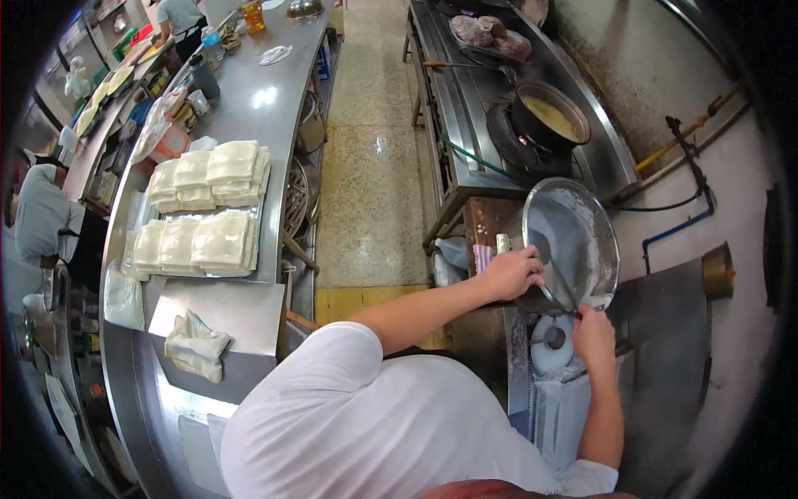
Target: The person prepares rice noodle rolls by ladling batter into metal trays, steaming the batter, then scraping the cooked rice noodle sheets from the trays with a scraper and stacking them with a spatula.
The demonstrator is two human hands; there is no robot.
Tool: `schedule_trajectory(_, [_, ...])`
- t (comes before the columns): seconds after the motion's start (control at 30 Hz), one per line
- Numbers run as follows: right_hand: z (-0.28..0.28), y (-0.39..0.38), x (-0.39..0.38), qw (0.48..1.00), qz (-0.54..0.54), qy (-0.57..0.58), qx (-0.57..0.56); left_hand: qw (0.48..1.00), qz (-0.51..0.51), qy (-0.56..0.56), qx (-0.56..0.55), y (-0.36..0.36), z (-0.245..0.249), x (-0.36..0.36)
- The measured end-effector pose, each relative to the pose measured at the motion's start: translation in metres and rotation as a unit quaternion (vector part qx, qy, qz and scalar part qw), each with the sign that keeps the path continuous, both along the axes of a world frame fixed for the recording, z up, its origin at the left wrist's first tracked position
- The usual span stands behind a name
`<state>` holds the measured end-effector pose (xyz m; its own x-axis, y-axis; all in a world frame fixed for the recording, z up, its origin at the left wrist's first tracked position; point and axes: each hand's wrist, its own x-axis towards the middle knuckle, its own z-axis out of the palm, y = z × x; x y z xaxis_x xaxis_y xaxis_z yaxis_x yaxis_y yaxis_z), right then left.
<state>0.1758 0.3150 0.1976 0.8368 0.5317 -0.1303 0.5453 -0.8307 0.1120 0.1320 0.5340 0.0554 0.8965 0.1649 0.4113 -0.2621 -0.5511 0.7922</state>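
A large metal bowl [594,216], tilted and smeared with white residue inside, is at the right beside the stove. My left hand [515,273] is closed at the bowl's left side, around what looks like the handle of a utensil [562,281] that reaches into the bowl. At the bowl's near rim is my right hand [593,333], its fingers closed on the edge. Under the bowl sits a scale-like device with a round pale plate [553,353].
A pot of yellowish liquid [549,116] stands on the burner, with wrapped bundles [490,37] behind it. Stacked pale sheets [224,241] lie on the left counter near a crumpled cloth [196,345]. Co-workers [46,212] are at the far left. Pipes run along the right wall.
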Motion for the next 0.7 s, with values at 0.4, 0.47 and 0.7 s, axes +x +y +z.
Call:
schedule_trajectory(0.4, [0.052,-0.015,0.008,0.991,0.038,0.112,0.065,1.0,0.013,-0.008,-0.001,-0.008,0.001,0.001])
schedule_trajectory(0.47, [0.025,-0.015,0.011,0.996,0.029,0.08,0.04,1.0,0.017,0.023,-0.008,-0.009,0.007,-0.002])
schedule_trajectory(0.7, [0.059,-0.052,0.035,0.995,0.078,0.03,-0.051,0.999,0.036,0.026,0.014,-0.015,0.008,-0.002])
